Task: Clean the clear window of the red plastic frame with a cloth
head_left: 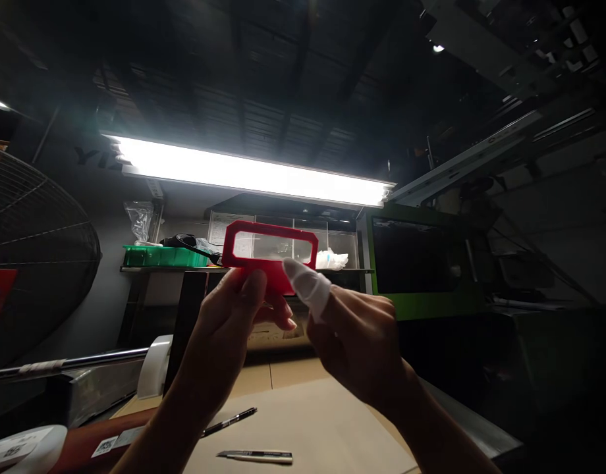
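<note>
Held up below the lamp is a red plastic part (271, 264), with a long rectangular window framed by chamfered corners and a solid lower section. My left hand (236, 316) grips its lower left, thumb in front and fingers behind. From the right, my right hand (362, 336) comes up to the part, its index finger stretched out in a white finger cot (307, 284). That fingertip overlaps the part's lower right; whether it presses on it I cannot tell. The other right fingers are curled in, and nothing shows in them.
A bright tube lamp (253, 172) hangs over a shelf with a green bin (165, 256) and a clear plastic bag (139, 220). Below lie a pen (230, 422) and a craft knife (256, 457). A large fan (41, 257) stands left, a green-framed machine (426, 303) right.
</note>
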A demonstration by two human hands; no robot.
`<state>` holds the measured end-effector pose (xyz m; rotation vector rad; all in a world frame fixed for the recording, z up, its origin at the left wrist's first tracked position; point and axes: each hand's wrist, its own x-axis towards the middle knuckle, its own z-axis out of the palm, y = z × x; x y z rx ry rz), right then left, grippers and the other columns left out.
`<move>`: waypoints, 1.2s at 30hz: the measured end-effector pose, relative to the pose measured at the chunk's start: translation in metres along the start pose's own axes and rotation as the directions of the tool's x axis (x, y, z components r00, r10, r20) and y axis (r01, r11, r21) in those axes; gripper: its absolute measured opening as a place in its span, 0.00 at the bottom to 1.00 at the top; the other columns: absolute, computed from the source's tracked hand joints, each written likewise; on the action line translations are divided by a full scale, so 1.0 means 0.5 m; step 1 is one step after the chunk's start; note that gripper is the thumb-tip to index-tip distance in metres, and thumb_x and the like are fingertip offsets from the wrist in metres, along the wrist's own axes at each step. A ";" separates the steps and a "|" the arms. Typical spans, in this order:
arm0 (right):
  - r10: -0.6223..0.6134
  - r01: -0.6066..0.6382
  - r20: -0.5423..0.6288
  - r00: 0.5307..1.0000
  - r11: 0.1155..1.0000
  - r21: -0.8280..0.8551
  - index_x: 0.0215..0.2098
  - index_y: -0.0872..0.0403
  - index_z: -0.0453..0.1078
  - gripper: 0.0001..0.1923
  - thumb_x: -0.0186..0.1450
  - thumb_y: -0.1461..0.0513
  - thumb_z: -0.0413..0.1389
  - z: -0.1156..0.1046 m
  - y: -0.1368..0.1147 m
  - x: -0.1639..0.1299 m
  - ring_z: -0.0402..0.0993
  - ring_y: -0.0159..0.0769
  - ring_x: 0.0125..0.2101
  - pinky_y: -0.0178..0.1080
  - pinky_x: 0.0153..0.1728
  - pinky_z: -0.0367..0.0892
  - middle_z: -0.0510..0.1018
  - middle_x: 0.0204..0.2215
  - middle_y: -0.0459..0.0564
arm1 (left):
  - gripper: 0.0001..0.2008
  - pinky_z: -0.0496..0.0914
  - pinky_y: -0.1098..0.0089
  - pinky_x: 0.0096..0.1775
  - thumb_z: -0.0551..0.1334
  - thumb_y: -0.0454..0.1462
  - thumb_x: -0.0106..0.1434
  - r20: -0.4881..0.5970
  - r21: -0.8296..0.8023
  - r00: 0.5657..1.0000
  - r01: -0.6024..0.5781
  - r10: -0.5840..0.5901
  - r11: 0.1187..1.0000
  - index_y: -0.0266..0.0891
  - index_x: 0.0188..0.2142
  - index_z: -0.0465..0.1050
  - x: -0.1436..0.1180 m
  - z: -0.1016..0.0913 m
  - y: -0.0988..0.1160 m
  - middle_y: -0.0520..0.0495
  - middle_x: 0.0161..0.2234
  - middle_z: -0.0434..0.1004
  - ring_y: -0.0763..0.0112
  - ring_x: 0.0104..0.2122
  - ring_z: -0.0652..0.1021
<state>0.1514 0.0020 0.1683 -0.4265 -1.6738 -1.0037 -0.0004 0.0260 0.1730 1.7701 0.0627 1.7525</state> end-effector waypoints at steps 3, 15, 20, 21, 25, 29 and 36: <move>0.013 0.000 0.104 0.995 0.992 -0.125 0.49 0.50 0.71 0.16 0.66 0.63 0.47 0.000 -0.012 0.013 0.56 0.27 0.18 0.35 0.20 0.52 0.65 0.17 0.42 | 0.07 0.72 0.75 0.29 0.61 0.42 0.61 -0.022 -0.025 1.000 -0.006 0.005 1.000 0.41 0.33 0.74 0.000 0.003 -0.005 0.53 0.27 0.75 0.73 0.27 0.75; -0.043 0.071 0.129 0.991 0.973 -0.219 0.38 0.51 0.75 0.15 0.68 0.61 0.46 0.000 -0.008 0.028 0.50 0.25 0.17 0.33 0.19 0.47 0.62 0.15 0.41 | 0.05 0.72 0.75 0.29 0.61 0.39 0.61 0.002 -0.013 1.000 -0.019 0.019 1.000 0.42 0.32 0.74 -0.001 0.002 -0.012 0.53 0.26 0.75 0.74 0.25 0.75; -0.029 0.030 0.011 1.000 0.990 -0.138 0.46 0.53 0.72 0.17 0.65 0.67 0.47 -0.016 0.004 0.013 0.49 0.26 0.16 0.33 0.19 0.49 0.57 0.14 0.40 | 0.09 0.73 0.70 0.28 0.59 0.42 0.62 -0.012 0.021 1.000 0.013 -0.013 1.000 0.39 0.32 0.73 -0.005 0.004 -0.004 0.52 0.22 0.74 0.71 0.22 0.75; -0.020 0.020 0.002 1.000 0.991 -0.132 0.48 0.52 0.71 0.18 0.64 0.67 0.47 -0.019 0.007 0.010 0.49 0.26 0.16 0.33 0.18 0.49 0.56 0.15 0.39 | 0.10 0.73 0.70 0.28 0.59 0.42 0.62 -0.012 0.022 1.000 0.012 -0.011 1.000 0.38 0.32 0.73 -0.005 0.004 -0.003 0.51 0.22 0.74 0.71 0.22 0.75; -0.012 0.010 -0.015 1.000 0.987 -0.158 0.51 0.50 0.70 0.20 0.63 0.68 0.47 -0.020 0.015 0.002 0.49 0.26 0.16 0.33 0.19 0.49 0.56 0.15 0.39 | 0.10 0.72 0.71 0.27 0.59 0.42 0.62 0.000 0.007 1.000 0.021 -0.021 1.000 0.38 0.32 0.73 -0.003 0.002 -0.003 0.50 0.23 0.75 0.71 0.23 0.75; -0.064 0.063 0.001 0.998 0.968 -0.244 0.46 0.52 0.73 0.16 0.65 0.66 0.47 -0.011 0.018 0.005 0.50 0.25 0.16 0.32 0.18 0.50 0.58 0.15 0.40 | 0.10 0.72 0.72 0.28 0.59 0.42 0.62 0.014 -0.002 0.999 0.032 -0.032 0.999 0.39 0.33 0.74 -0.003 0.003 -0.006 0.51 0.23 0.75 0.72 0.23 0.75; -0.137 0.151 0.064 0.988 0.895 -0.419 0.29 0.52 0.75 0.15 0.66 0.65 0.47 -0.011 0.013 0.014 0.48 0.26 0.16 0.34 0.17 0.44 0.59 0.14 0.42 | 0.07 0.72 0.74 0.29 0.59 0.40 0.63 0.051 -0.019 0.999 0.020 -0.019 1.000 0.42 0.33 0.75 -0.005 0.011 0.010 0.55 0.24 0.77 0.73 0.23 0.75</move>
